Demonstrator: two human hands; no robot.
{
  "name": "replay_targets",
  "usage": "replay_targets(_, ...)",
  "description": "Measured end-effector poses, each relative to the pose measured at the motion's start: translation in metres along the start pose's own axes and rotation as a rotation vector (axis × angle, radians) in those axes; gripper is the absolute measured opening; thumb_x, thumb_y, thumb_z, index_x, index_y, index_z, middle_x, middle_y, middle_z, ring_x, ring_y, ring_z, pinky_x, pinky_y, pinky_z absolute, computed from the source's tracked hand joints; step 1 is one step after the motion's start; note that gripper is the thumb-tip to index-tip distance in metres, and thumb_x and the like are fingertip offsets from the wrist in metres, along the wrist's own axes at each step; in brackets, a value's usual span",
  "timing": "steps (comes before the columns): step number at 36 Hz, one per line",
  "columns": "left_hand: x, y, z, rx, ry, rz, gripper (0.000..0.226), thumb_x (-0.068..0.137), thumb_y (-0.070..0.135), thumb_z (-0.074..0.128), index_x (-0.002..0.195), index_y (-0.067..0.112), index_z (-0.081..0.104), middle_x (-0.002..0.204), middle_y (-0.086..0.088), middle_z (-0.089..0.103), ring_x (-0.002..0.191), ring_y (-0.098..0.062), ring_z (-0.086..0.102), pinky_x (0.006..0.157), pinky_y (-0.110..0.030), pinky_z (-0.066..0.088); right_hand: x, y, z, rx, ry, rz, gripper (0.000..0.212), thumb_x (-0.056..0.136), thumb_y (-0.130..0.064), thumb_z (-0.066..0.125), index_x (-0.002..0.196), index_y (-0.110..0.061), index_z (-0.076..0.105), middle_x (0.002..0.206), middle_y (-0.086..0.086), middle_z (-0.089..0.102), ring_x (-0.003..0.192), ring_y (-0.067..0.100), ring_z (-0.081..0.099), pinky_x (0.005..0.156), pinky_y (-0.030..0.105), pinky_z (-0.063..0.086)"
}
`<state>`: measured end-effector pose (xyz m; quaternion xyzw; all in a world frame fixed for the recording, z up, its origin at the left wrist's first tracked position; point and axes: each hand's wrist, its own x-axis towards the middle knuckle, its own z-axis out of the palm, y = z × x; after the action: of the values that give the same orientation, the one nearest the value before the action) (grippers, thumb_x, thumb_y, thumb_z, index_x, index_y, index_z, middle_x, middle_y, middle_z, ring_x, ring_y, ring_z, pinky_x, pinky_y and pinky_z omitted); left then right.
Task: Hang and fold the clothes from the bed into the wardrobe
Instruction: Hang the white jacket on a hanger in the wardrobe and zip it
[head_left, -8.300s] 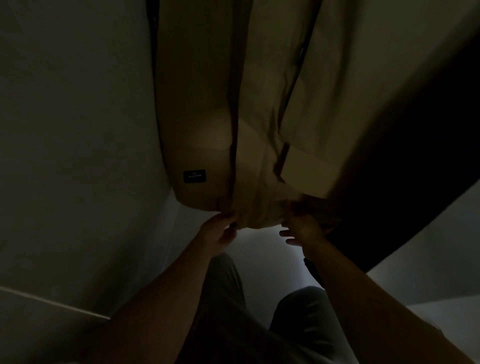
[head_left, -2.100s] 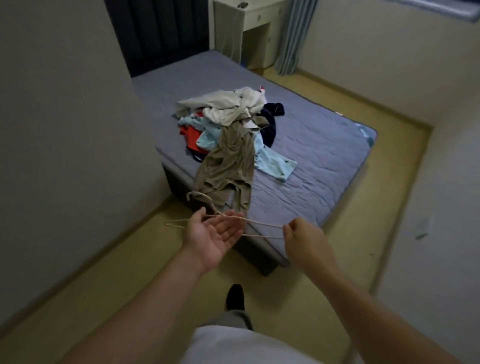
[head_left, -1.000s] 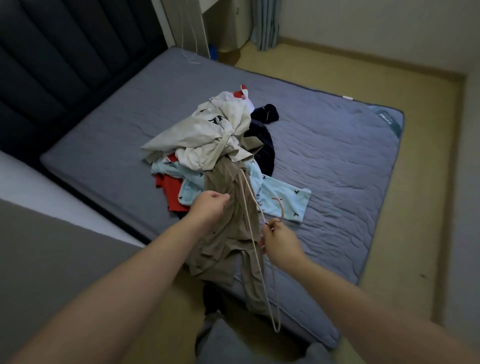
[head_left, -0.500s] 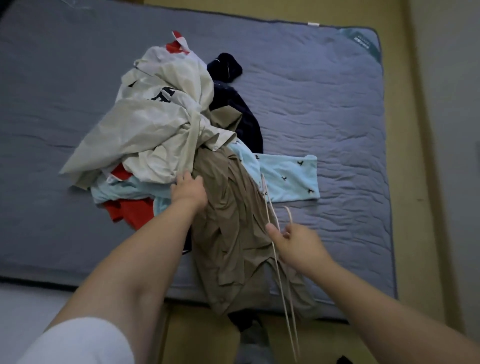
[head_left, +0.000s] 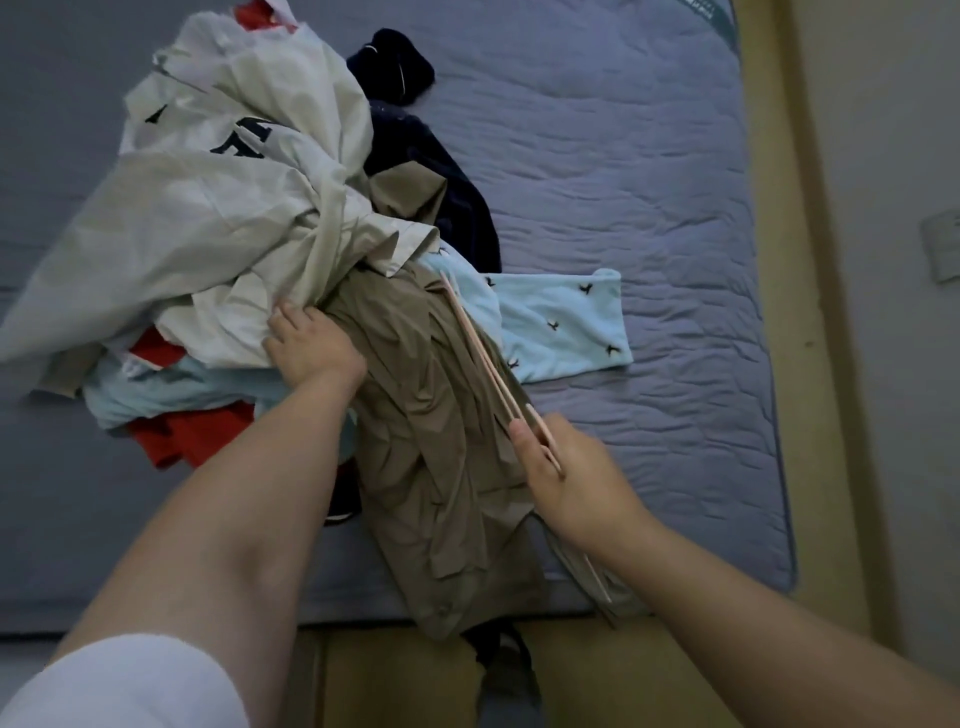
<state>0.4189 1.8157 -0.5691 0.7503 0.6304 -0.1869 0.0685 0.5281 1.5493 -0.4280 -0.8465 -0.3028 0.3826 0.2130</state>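
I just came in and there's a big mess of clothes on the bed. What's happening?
Someone is sorting laundry to put it away. Their right hand holds a thin pink hanger over a khaki garment. Their left hand digs into the pile where a pale shirt meets that khaki piece; which one it grips is hard to tell. The other clothes sit heaped on the bed, none folded yet.

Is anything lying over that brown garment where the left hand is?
Yes. The pale grey shirt drapes over the far end of the brown garment, right where the left hand touches it. The hanger, held in the right hand, lies along its right edge. Its near part lies bare.
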Motion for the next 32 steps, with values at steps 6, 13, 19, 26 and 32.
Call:
replay_targets(6,-0.012,-0.03,-0.021,-0.325,0.141,-0.039,0.031,0.086,0.013,0.058,0.115,0.002,0.064,0.122,-0.018,0.058,0.115,-0.036,0.053,0.099,-0.043,0.039,-0.014,-0.007,-0.005,0.0,0.011,-0.024,0.043,0.097,-0.059,0.038,0.082,-0.02,0.05,0.07,-0.001,0.059,0.062,0.015,0.057,0.056,0.039,0.047)
replay_targets(13,-0.037,-0.059,-0.087,-0.962,0.163,-0.176,0.014,0.094,0.009,0.052,0.101,0.016,0.041,0.102,-0.007,0.054,0.089,-0.021,0.049,0.077,-0.031,0.037,-0.038,-0.034,-0.018,0.051,-0.003,-0.107,0.047,0.099,-0.059,0.038,0.074,-0.019,0.045,0.061,-0.003,0.054,0.06,0.005,0.055,0.045,0.018,0.038)
replay_targets(19,-0.1,-0.085,-0.172,-1.076,0.273,-0.179,0.031,0.083,0.013,0.051,0.107,0.02,0.033,0.093,0.003,0.051,0.077,-0.018,0.05,0.065,-0.03,0.036,-0.075,-0.063,-0.042,0.08,-0.014,-0.193,0.044,0.1,-0.057,0.037,0.076,-0.02,0.044,0.063,-0.003,0.054,0.055,0.009,0.051,0.043,0.019,0.032)
replay_targets(26,-0.199,-0.123,-0.286,-0.973,0.644,0.102,0.034,0.081,0.001,0.05,0.108,0.02,0.042,0.102,0.006,0.05,0.088,-0.018,0.051,0.076,-0.031,0.04,-0.121,-0.092,-0.075,0.265,0.022,-0.418,0.044,0.098,-0.061,0.035,0.075,-0.023,0.041,0.06,-0.01,0.053,0.055,0.004,0.051,0.047,0.018,0.036)
replay_targets(32,-0.308,-0.129,-0.372,-0.931,0.903,0.218,0.041,0.073,-0.005,0.049,0.112,0.009,0.051,0.103,0.002,0.055,0.09,-0.018,0.054,0.08,-0.037,0.048,-0.162,-0.115,-0.114,0.397,0.036,-0.552,0.039,0.097,-0.06,0.035,0.075,-0.029,0.043,0.064,-0.012,0.053,0.057,0.006,0.048,0.047,0.017,0.036)
